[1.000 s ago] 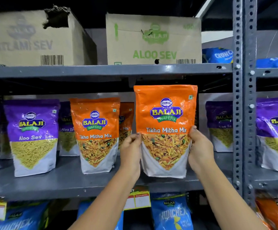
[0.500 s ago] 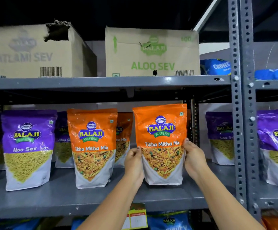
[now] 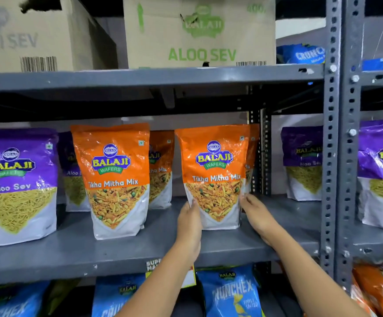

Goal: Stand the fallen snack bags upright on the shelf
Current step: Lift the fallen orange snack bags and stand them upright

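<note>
An orange Tikha Mitha Mix bag [image 3: 213, 170] stands upright on the grey metal shelf [image 3: 140, 255], right of centre. My left hand [image 3: 189, 225] presses its lower left edge and my right hand [image 3: 256, 216] touches its lower right edge with the fingertips, so the bag sits held between them. A second orange bag [image 3: 115, 179] stands upright to the left, with another [image 3: 161, 170] behind it. One more orange bag [image 3: 252, 156] peeks out behind the held one.
Purple Aloo Sev bags stand at the left [image 3: 19, 184] and at the back right [image 3: 303, 163]. A perforated steel post [image 3: 333, 156] bounds the shelf on the right. Cardboard boxes [image 3: 199, 35] sit on the shelf above, and blue snack bags [image 3: 231, 294] below.
The orange bag went from lifted in front of the shelf down and back onto the shelf, where it stands. Both hands slid down to its lower edges.
</note>
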The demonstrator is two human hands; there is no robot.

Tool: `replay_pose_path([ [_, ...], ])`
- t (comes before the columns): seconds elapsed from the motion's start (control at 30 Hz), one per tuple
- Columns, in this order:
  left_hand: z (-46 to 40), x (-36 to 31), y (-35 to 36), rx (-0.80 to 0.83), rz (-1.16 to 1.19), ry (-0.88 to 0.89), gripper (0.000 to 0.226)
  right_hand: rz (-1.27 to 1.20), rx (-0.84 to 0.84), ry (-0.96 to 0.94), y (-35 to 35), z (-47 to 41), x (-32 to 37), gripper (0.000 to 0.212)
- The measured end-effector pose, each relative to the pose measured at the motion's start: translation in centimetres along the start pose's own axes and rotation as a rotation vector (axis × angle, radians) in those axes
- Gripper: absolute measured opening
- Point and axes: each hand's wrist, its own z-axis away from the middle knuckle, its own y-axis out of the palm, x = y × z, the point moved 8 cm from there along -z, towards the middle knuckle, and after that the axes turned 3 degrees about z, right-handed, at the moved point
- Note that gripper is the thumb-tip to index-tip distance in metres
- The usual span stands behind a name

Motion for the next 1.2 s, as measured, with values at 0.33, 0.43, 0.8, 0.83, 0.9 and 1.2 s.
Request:
replay_pose_path([
  [0.33, -0.9, 1.3, 2.4, 0.302, -0.156, -0.029, 0.052, -0.119, -0.21, 0.01, -2.1, -0.6, -0.8, 0.037],
  [0.43, -0.7, 1.4, 3.0, 0.343, -0.196, -0.038, 0.05, -0.134, -0.31, 0.028, -3.0, -0.6, -1.2, 0.045],
  [0.8, -2.2, 2.8, 3.1, 0.277, -0.236, -0.123, 0.056, -0.144, -0.486, 0.04, -5.0, -0.5, -2.0, 0.052],
  [0.83, -2.4, 3.1, 3.1, 0.282, -0.241, -0.123, 0.056, -0.142, -0.488, 0.045, -4.9, -0.5, -2.1, 0.052],
  [0.9, -3.1, 3.8, 3.0, 0.29, -0.249, -0.117, 0.054, -0.129, -0.497, 0.053, -4.9, -0.4, -2.0, 0.051],
  [1.2, 0.2, 0.1, 2.9, 0.302, -0.284, -0.085, 0.055, -0.134, -0.518, 0.056, -5.1, 0.8, -1.2, 0.046],
])
